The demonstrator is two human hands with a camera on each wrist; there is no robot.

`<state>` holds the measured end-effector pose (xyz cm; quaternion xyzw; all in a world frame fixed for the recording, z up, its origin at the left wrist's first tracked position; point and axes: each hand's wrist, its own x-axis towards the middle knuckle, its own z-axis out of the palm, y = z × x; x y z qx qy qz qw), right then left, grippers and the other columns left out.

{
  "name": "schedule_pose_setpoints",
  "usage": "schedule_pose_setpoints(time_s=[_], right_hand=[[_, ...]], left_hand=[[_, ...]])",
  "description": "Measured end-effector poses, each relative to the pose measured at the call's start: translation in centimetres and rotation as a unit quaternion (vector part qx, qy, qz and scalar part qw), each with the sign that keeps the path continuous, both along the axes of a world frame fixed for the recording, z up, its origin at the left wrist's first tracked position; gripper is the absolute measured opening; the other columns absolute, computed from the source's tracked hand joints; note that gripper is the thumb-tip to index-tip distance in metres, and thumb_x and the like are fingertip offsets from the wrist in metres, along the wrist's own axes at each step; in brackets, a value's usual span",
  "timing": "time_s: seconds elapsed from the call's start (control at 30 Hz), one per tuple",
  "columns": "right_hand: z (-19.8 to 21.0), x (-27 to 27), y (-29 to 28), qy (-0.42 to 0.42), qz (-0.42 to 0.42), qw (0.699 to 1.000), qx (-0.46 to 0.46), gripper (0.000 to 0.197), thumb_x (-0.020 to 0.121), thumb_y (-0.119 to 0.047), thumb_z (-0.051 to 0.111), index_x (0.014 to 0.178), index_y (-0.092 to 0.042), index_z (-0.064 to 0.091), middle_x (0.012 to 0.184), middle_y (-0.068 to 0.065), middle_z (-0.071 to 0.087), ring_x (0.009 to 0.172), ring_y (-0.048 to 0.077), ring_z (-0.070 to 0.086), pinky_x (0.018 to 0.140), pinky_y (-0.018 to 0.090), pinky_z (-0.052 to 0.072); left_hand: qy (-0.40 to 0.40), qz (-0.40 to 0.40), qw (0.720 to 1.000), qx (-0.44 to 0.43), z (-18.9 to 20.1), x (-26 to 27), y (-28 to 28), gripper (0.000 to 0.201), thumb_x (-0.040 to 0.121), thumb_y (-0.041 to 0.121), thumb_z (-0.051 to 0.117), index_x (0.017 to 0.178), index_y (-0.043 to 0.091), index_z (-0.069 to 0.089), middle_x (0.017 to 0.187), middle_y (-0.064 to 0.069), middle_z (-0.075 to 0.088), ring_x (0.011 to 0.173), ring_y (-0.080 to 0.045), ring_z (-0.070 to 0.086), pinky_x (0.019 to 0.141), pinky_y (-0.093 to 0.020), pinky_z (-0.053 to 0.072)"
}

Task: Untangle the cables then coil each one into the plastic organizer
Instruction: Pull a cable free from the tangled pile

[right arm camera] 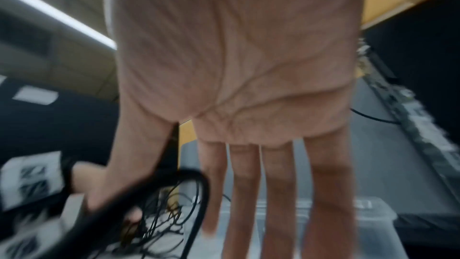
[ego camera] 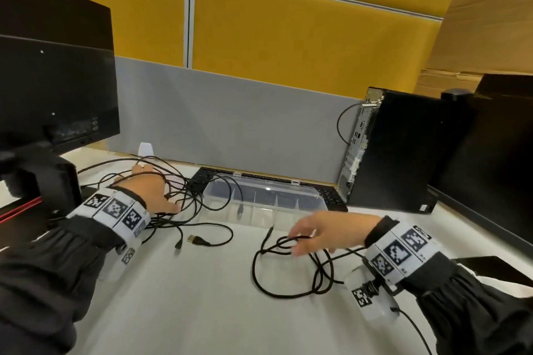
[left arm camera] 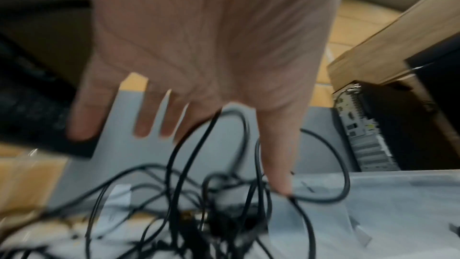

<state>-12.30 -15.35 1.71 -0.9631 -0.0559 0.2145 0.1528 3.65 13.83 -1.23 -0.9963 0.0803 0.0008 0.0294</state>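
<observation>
Now tangle (ego camera: 184, 199) round L hand (ego camera: 150, 190), loop (ego camera: 277, 246) at R (ego camera: 326, 230).

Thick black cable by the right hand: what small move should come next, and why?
Probably close the right hand on the thick cable and coil it: it lies clear of the tangle around the left hand, and the organizer sits open just behind.
</observation>
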Motion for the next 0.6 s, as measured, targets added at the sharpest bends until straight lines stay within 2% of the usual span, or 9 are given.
schedule_pose_setpoints(time_s=[0.07, 0.1, 0.17, 0.23, 0.33, 0.4, 0.43, 0.53, 0.6], right_hand=[[-0.6, -0.1, 0.0, 0.017, -0.002, 0.999, -0.040, 0.031, 0.094, -0.036, 0.052, 0.116, -0.015, 0.058, 0.092, -0.005, 0.063, 0.077, 0.011, 0.059, 0.058, 0.018, 0.051], [-0.7, -0.1, -0.2, 0.020, -0.019, 0.999, -0.034, 0.024, 0.096, -0.031, 0.048, 0.108, -0.014, 0.060, 0.089, -0.002, 0.065, 0.070, 0.011, 0.060, 0.050, 0.016, 0.048], [-0.6, -0.2, -0.6, 0.008, -0.066, 0.998, 0.020, 0.022, 0.098, -0.026, 0.041, 0.098, -0.013, 0.058, 0.080, 0.003, 0.068, 0.060, 0.013, 0.063, 0.040, 0.015, 0.042], [0.0, -0.3, -1.0, -0.029, -0.098, 0.991, 0.090, 0.025, 0.101, -0.026, 0.035, 0.094, -0.012, 0.055, 0.067, 0.004, 0.067, 0.052, 0.014, 0.064, 0.035, 0.016, 0.037], [0.6, -0.6, -1.1, -0.075, -0.124, 0.974, 0.172, 0.029, 0.102, -0.029, 0.031, 0.094, -0.011, 0.052, 0.054, 0.002, 0.060, 0.045, 0.017, 0.062, 0.033, 0.017, 0.031], [0.9, -0.8, -0.9, -0.088, -0.132, 0.965, 0.206, 0.031, 0.102, -0.031, 0.030, 0.097, -0.010, 0.052, 0.053, 0.003, 0.058, 0.042, 0.017, 0.061, 0.032, 0.016, 0.030], [1.1, -0.9, -0.8, -0.094, -0.130, 0.963, 0.218, 0.032, 0.102, -0.033, 0.030, 0.099, -0.010, 0.052, 0.053, 0.003, 0.058, 0.041, 0.018, 0.060, 0.032, 0.016, 0.029], [1.4, -1.2, -0.3, -0.115, -0.117, 0.953, 0.254, 0.033, 0.102, -0.035, 0.031, 0.102, -0.010, 0.051, 0.055, 0.004, 0.058, 0.040, 0.019, 0.059, 0.031, 0.016, 0.030], [1.7, -1.7, -0.1, -0.151, -0.100, 0.944, 0.275, 0.031, 0.102, -0.033, 0.032, 0.098, -0.011, 0.052, 0.053, 0.004, 0.056, 0.036, 0.018, 0.055, 0.032, 0.017, 0.030]], left_hand=[[0.027, -0.002, 0.999, 0.028, 1.2, -1.2, -0.5, 0.062, 0.083, 0.066, 0.046, 0.111, 0.013, 0.061, 0.110, -0.003, 0.059, 0.105, -0.018, 0.054, 0.098, -0.033, 0.045], [0.030, 0.004, 0.999, 0.029, 2.0, -1.8, -0.8, 0.061, 0.089, 0.061, 0.040, 0.119, 0.011, 0.058, 0.117, -0.004, 0.060, 0.110, -0.018, 0.054, 0.101, -0.031, 0.042], [0.024, 0.015, 0.999, 0.040, 3.1, -2.4, -1.1, 0.059, 0.096, 0.053, 0.030, 0.129, 0.009, 0.049, 0.133, -0.006, 0.052, 0.123, -0.019, 0.049, 0.105, -0.031, 0.036], [0.026, 0.003, 0.996, 0.088, 4.1, -3.3, -1.2, 0.056, 0.098, 0.050, 0.027, 0.130, 0.010, 0.049, 0.135, -0.007, 0.052, 0.122, -0.020, 0.049, 0.106, -0.033, 0.037], [0.075, -0.051, 0.989, 0.120, 4.8, -4.5, -2.2, 0.046, 0.100, 0.042, 0.029, 0.114, 0.010, 0.060, 0.110, -0.003, 0.063, 0.092, -0.015, 0.059, 0.089, -0.027, 0.044], [0.158, -0.102, 0.982, -0.005, 5.2, -5.6, -3.2, 0.051, 0.098, 0.048, 0.033, 0.090, 0.012, 0.068, 0.086, 0.002, 0.068, 0.070, -0.011, 0.062, 0.074, -0.023, 0.048], [0.200, -0.139, 0.964, -0.105, 5.4, -5.9, -3.8, 0.049, 0.096, 0.048, 0.036, 0.091, 0.012, 0.068, 0.087, 0.002, 0.070, 0.070, -0.012, 0.066, 0.071, -0.023, 0.051], [0.219, -0.264, 0.851, -0.398, 4.8, -6.9, -7.0, 0.037, 0.092, 0.038, 0.050, 0.123, 0.019, 0.055, 0.113, 0.002, 0.066, 0.098, -0.012, 0.064, 0.078, -0.021, 0.052], [0.183, -0.337, 0.815, -0.434, 4.0, -7.8, -10.1, 0.048, 0.086, 0.041, 0.059, 0.129, 0.024, 0.047, 0.122, 0.004, 0.060, 0.110, -0.009, 0.057, 0.090, -0.019, 0.047]])
